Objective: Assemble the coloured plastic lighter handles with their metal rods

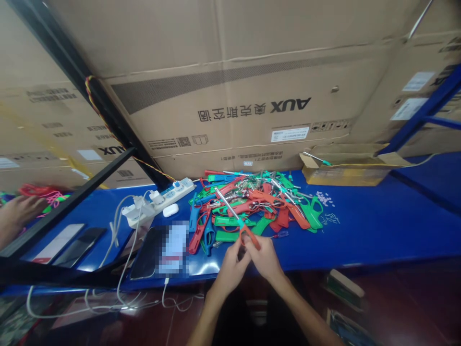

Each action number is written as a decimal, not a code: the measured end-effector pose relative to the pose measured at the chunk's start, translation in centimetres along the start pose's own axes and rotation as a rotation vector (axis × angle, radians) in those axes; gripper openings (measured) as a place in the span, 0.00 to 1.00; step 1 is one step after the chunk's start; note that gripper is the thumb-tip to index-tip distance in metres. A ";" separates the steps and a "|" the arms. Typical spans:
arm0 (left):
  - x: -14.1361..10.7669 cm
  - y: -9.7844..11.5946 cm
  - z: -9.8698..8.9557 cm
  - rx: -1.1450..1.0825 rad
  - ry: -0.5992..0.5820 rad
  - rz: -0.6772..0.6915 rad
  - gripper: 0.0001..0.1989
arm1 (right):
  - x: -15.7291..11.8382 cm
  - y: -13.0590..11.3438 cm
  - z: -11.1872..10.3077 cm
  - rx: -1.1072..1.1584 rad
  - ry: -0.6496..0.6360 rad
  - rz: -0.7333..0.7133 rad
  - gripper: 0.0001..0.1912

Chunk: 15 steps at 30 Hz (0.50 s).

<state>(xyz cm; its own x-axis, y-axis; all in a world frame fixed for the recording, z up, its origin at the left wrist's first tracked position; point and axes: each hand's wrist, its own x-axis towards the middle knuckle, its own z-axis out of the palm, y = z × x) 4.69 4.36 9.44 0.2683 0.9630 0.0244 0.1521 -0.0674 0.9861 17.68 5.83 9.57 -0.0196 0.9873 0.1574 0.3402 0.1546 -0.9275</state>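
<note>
Both of my hands meet in front of me at the table's front edge, around one long-necked gas lighter (pixel 229 206) with an orange handle, a green collar and a metal tube that points up and to the left. My left hand (pixel 232 266) grips the handle from the left, and my right hand (pixel 264 257) closes on it from the right. Just beyond lies a heap of lighter parts (pixel 223 220): red, green, blue and orange handle shells, metal tubes and wires. A small screwdriver (pixel 281 234) with a purple handle rests near my right hand.
Small pale pieces (pixel 324 198) and thin metal bits (pixel 333 218) lie right of the heap. An open cardboard box (pixel 342 175) stands behind them. On the left are a power strip (pixel 173 192), an earphone case (pixel 170 210), a tablet (pixel 147 252), and another person's hand (pixel 21 214).
</note>
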 end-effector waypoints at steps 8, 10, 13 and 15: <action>0.0 0.1 0.3 0.073 0.028 0.021 0.21 | -0.1 0.2 0.0 0.056 0.014 0.008 0.22; -0.1 0.1 0.3 0.090 0.026 0.030 0.21 | 0.0 0.3 0.1 0.073 0.012 0.016 0.23; -0.1 0.2 0.3 0.136 0.028 0.043 0.20 | 0.2 0.5 0.1 0.118 0.004 0.036 0.22; 0.0 0.3 0.3 0.176 0.042 0.046 0.19 | 0.3 0.7 0.0 0.160 -0.003 0.052 0.23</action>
<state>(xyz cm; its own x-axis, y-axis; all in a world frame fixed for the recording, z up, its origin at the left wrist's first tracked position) 5.05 4.25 9.65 0.2396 0.9677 0.0789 0.3059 -0.1524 0.9398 17.89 6.21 8.90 -0.0089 0.9943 0.1065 0.1868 0.1063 -0.9766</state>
